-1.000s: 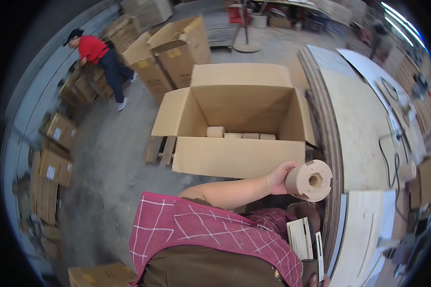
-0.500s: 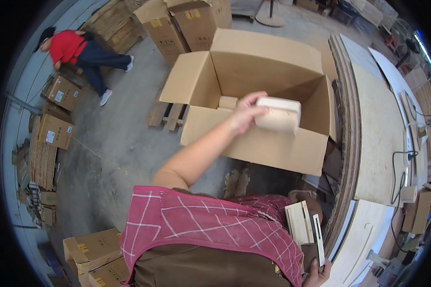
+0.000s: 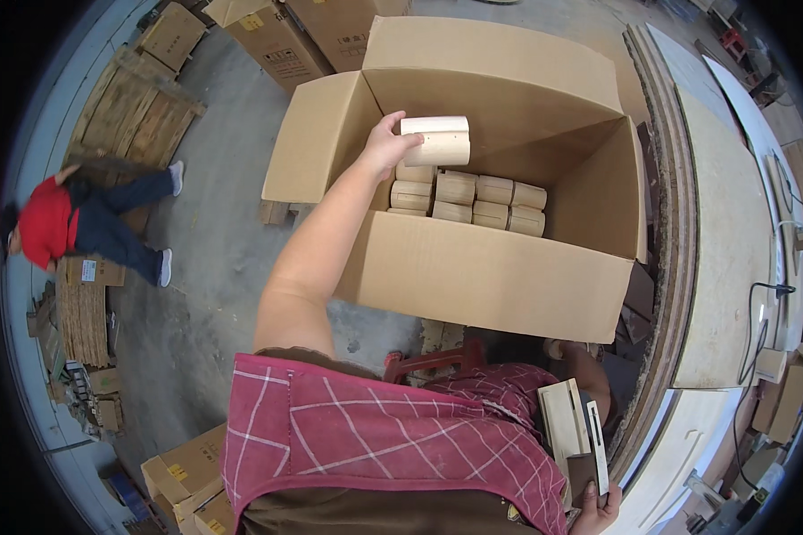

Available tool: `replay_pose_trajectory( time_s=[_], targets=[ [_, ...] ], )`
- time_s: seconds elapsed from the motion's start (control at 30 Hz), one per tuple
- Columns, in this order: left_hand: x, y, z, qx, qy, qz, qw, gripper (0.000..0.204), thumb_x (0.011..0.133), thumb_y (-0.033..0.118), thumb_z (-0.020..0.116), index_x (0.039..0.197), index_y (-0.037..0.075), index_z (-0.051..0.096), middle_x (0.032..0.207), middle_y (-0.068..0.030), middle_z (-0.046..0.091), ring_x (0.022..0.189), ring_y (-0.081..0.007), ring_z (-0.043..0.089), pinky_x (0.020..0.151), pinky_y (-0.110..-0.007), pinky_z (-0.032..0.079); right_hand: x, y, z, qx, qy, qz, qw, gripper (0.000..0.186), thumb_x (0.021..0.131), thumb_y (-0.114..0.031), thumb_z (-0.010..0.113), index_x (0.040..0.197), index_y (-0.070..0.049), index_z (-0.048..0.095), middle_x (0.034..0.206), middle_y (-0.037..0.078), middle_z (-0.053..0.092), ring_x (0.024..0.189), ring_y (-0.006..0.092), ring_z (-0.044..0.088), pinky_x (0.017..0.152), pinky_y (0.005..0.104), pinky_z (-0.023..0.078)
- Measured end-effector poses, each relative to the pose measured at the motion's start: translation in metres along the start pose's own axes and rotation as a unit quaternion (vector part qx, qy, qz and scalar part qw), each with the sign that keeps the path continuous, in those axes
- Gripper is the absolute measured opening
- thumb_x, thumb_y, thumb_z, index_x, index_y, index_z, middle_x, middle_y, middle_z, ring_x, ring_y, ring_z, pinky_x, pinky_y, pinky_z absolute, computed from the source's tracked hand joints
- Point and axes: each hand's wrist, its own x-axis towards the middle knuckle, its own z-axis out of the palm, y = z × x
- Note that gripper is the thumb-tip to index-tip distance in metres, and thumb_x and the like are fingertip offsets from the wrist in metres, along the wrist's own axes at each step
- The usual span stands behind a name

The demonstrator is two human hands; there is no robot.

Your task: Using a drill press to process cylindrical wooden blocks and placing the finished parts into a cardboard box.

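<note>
As the left hand (image 3: 387, 147) grips a wooden block (image 3: 442, 150) crosswise, upper centre, stacked blocks (image 3: 458, 190) lie below; lower right, the right hand (image 3: 591, 518) clasps a slotted strip (image 3: 600, 465).

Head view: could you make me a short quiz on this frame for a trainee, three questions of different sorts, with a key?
1. Multiple choice: What does the left hand hold?
A) a carton flap
B) a wood block
C) a black cord

2. True or false: The large carton in front of the person is closed.

3. Fill in: The lower end of the slotted strip is at the person's ____ hand.

Key:
1. B.
2. False: its flaps are spread open, and more blocks show inside.
3. Right.
</note>
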Motion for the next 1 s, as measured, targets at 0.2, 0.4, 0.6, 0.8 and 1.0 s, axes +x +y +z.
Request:
replay_pose_trajectory(
  time_s=[0.2,0.4,0.6,0.8,1.0],
  targets=[
    [0.031,-0.027,0.013,0.224,-0.077,-0.034,0.971,0.068,0.066,0.007,0.067,0.125,0.002,0.034,0.114,-0.0167,0.048,0.101,-0.0266,0.049,0.080,-0.038,0.044,0.008,-0.010,0.004,0.001,0.010,0.059,0.998,0.024,0.075,0.007,0.057,0.098,0.002,0.055,0.079,0.007,0.054,0.072,0.0146,0.052,0.062,0.0239,0.041],
    [0.042,-0.050,0.037,0.347,-0.201,-0.171,0.900,0.061,0.065,0.007,0.067,0.119,0.004,0.038,0.106,-0.0144,0.049,0.091,-0.0268,0.052,0.062,-0.039,0.047,0.018,-0.001,0.003,0.024,0.013,0.075,0.997,0.024,0.074,0.009,0.056,0.098,0.003,0.055,0.084,0.009,0.057,0.076,0.0159,0.055,0.067,0.0250,0.044],
    [0.044,-0.076,0.049,0.399,-0.236,-0.212,0.860,0.056,0.069,0.014,0.064,0.119,0.008,0.039,0.093,-0.0100,0.049,0.073,-0.0186,0.051,0.052,-0.033,0.046,0.019,0.014,-0.004,0.025,0.038,0.095,0.994,0.024,0.075,0.007,0.057,0.098,0.003,0.054,0.085,0.009,0.058,0.078,0.0161,0.055,0.068,0.0245,0.044],
    [0.049,-0.118,0.057,0.334,-0.298,-0.402,0.799,0.054,0.072,0.005,0.053,0.123,0.013,0.035,0.065,-0.0046,0.041,0.051,-0.0147,0.042,0.055,-0.040,0.048,0.022,-0.002,0.000,-0.156,0.040,0.164,0.973,0.025,0.075,0.002,0.060,0.100,0.003,0.055,0.084,0.008,0.059,0.078,0.0151,0.054,0.066,0.0254,0.044],
    [0.027,-0.139,0.042,0.327,-0.245,-0.417,0.812,0.071,0.067,-0.008,0.052,0.126,0.019,0.025,0.073,-0.0051,0.041,0.050,-0.0123,0.042,0.054,-0.039,0.048,0.032,0.051,-0.020,-0.103,0.034,0.125,0.986,0.015,0.077,-0.001,0.060,0.090,0.001,0.053,0.058,0.003,0.049,0.042,0.0080,0.041,0.036,0.0224,0.031]
  ],
)
